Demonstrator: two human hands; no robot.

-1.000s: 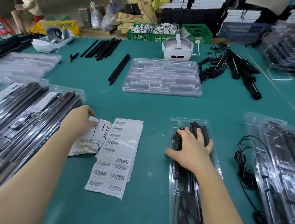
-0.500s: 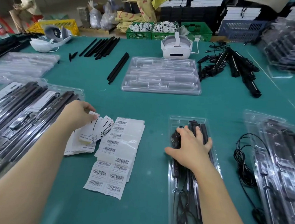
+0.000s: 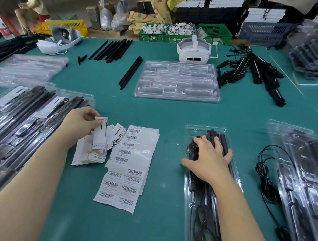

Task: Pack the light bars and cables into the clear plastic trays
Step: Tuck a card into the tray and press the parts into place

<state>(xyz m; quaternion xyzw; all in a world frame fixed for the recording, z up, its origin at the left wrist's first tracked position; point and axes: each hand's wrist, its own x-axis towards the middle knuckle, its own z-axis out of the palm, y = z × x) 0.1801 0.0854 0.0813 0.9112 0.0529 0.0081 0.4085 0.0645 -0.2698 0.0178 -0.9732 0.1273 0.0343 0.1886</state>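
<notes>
A narrow clear tray lies lengthwise at the front right, with black light bars and a coiled cable inside. My right hand rests flat on those bars, fingers spread. My left hand pinches a white paper card, lifted off a fanned card stack bound with a rubber band. A stack of empty clear trays lies mid-table. Loose black bars lie to its left. More bars with cables lie to its right.
Barcode label sheets lie between my hands. Filled trays are piled at the left and the right, with a loose black cable beside the right pile. Two white headsets sit at the table's far side, crates behind.
My left hand has lifted one card from the stack and raised it. My right hand has stayed on the bars in the tray.
</notes>
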